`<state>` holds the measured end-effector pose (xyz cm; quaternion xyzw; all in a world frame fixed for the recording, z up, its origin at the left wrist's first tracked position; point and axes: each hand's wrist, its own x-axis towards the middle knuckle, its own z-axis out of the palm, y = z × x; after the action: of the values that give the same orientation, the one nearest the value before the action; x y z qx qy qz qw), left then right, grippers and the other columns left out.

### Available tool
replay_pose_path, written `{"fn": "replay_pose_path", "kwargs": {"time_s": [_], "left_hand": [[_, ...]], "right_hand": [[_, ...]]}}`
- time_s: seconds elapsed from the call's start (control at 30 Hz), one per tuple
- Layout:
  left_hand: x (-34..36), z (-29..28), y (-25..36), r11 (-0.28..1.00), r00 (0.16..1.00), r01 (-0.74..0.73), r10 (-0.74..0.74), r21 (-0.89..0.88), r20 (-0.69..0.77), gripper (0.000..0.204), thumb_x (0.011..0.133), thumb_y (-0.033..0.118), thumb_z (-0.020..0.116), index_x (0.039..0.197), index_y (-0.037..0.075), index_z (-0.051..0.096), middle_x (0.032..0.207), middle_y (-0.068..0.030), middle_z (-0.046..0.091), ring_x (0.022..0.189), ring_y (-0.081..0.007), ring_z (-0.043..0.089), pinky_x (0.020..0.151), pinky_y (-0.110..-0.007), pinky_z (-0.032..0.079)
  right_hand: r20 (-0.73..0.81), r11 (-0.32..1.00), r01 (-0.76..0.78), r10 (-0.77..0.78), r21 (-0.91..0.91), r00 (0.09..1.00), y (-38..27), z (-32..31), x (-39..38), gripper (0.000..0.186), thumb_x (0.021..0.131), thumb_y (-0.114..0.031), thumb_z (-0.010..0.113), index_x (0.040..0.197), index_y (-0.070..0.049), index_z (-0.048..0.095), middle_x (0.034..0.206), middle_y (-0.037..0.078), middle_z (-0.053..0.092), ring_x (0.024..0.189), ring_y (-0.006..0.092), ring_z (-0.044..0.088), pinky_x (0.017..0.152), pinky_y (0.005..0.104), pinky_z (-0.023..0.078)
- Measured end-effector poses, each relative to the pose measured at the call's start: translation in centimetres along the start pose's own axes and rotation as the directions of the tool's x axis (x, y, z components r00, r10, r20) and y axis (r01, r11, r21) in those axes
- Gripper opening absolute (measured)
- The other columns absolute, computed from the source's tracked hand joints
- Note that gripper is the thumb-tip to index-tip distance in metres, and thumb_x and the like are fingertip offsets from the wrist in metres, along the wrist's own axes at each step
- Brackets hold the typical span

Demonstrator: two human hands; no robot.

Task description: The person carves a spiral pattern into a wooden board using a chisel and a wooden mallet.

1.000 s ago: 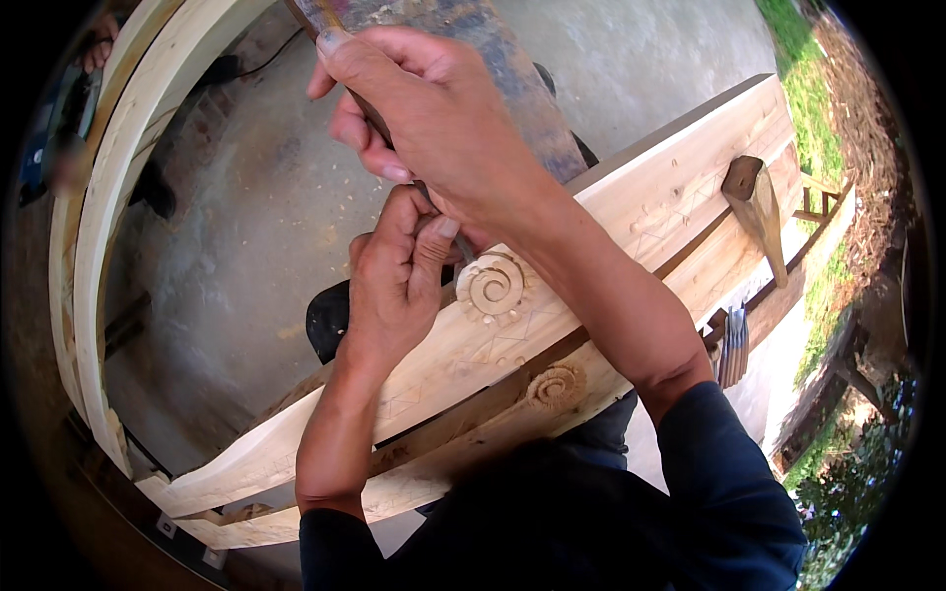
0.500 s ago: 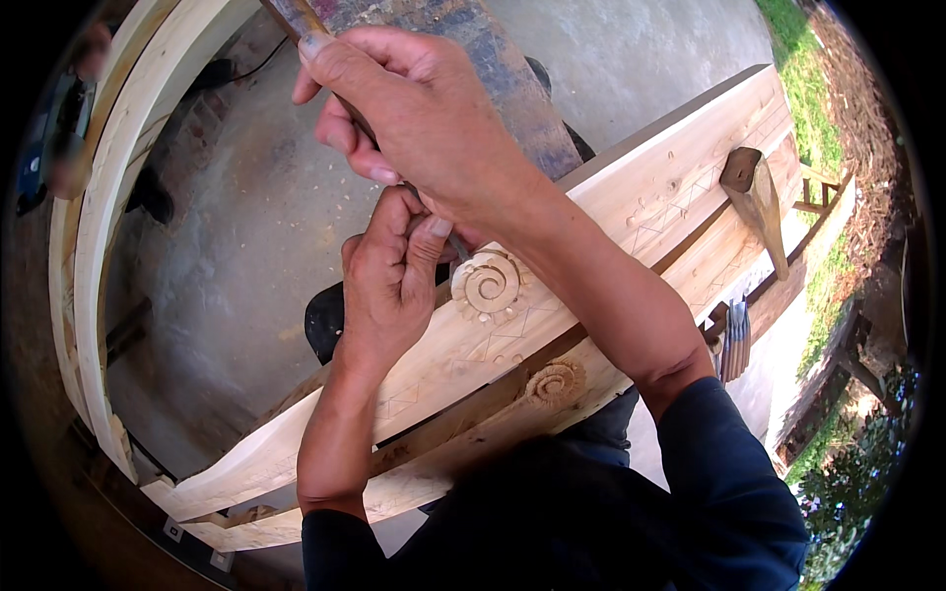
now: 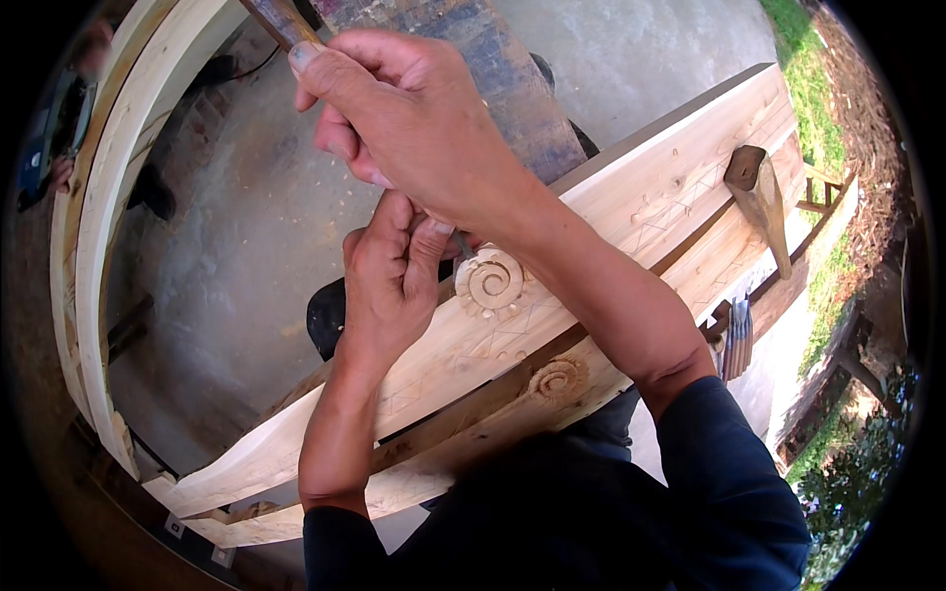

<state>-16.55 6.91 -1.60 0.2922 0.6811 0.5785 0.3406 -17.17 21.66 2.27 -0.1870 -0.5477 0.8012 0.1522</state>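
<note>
Both my hands close on one carving gouge [image 3: 283,24]. My right hand [image 3: 406,113] wraps around its wooden handle, which sticks out to the upper left. Lower down, my left hand [image 3: 389,281] pinches the steel shank, its fingers almost touching the right wrist. The short bit of blade [image 3: 464,245] that shows meets the upper rim of a carved spiral [image 3: 491,283]. That relief sits on a long pale wooden plank [image 3: 611,222] with pencilled zigzag lines. On the nearer plank lies a second spiral carving [image 3: 558,379].
A wooden mallet [image 3: 759,202] rests on the planks at right, near a bunch of several carving tools [image 3: 737,343]. A stained bench [image 3: 493,69] stands beyond. Curved timbers [image 3: 94,286] rise at left, where another person's hand [image 3: 62,174] is near a blue tool.
My right hand and the gouge handle have shifted slightly up and left. The left hand stays nearly in place. The other person's hand at far left has moved.
</note>
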Motion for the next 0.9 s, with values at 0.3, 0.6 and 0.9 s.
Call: {"fn": "replay_pose_path", "kwargs": {"time_s": [0.3,0.6,0.9], "left_hand": [[0.1,0.1,0.2,1.000,1.000,0.021,-0.021,0.017,-0.010,0.022,0.113,0.018,0.057,0.116,-0.002,0.064,0.097,-0.0059,0.075,0.082,-0.0115,0.071,0.075,-0.029,0.060],[0.0,-0.3,0.1,0.996,0.999,0.046,-0.047,0.073,0.024,0.023,0.113,0.020,0.058,0.115,-0.002,0.064,0.098,-0.0063,0.076,0.082,-0.0116,0.071,0.076,-0.029,0.059],[0.2,-0.4,-0.3,0.996,0.994,0.092,-0.091,-0.001,0.062,0.022,0.112,0.017,0.059,0.119,-0.003,0.064,0.107,-0.0086,0.077,0.095,-0.0150,0.073,0.085,-0.032,0.061]], "right_hand": [[-0.023,0.998,-0.050,0.051,0.045,0.998,0.3,-0.1,0.0,0.035,0.105,-0.028,0.066,0.084,0.000,0.065,0.062,0.001,0.060,0.051,0.0050,0.050,0.044,0.0261,0.039],[-0.016,0.998,-0.062,0.062,-0.009,0.998,0.7,-0.2,0.0,0.035,0.105,-0.028,0.065,0.085,0.000,0.066,0.062,0.002,0.059,0.051,0.0056,0.051,0.045,0.0266,0.040],[0.042,0.985,-0.170,0.170,0.014,0.985,1.1,-0.5,0.0,0.035,0.109,-0.034,0.060,0.094,-0.003,0.067,0.065,0.000,0.057,0.050,0.0049,0.044,0.047,0.0236,0.034]]}}
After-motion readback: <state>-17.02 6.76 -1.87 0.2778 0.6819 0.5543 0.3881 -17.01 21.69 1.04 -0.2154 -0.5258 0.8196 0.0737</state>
